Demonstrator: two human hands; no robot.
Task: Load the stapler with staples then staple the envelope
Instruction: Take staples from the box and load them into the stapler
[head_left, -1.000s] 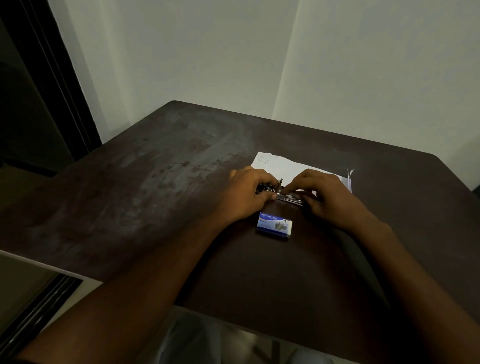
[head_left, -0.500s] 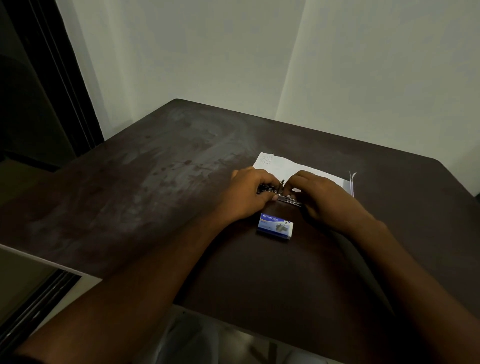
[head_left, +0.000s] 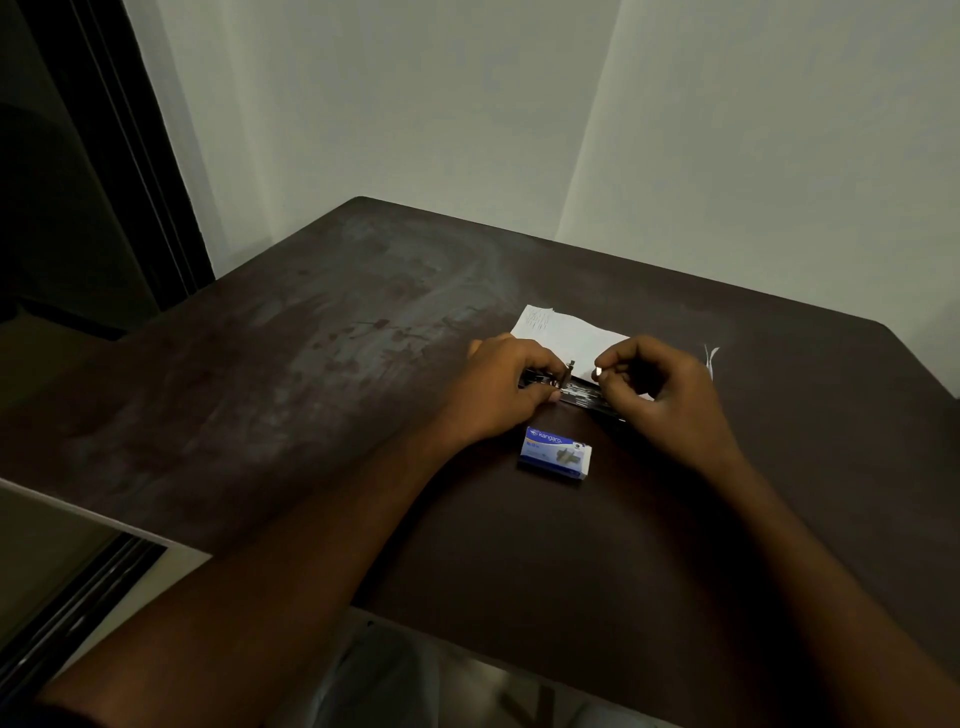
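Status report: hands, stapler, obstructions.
Left hand on stapler. Right hand pinched above its open tray. Staple box close by, envelope behind. Nothing blocking.

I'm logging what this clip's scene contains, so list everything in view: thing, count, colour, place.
table: one, dark brown with worn pale patches, fills the middle of the view.
envelope: one, white, flat on the table just beyond the hands.
stapler: one, black and metal, lying open on the table between the hands.
staple box: one, blue and white, on the table just nearer than the stapler.
paper scrap: one, white, on the table right of the envelope.
walls: pale, meeting at a corner behind the table.
doorway: one, dark, at far left.
left hand: holding the stapler's left end.
right hand: fingers pinched above the stapler; anything held is too small to tell.
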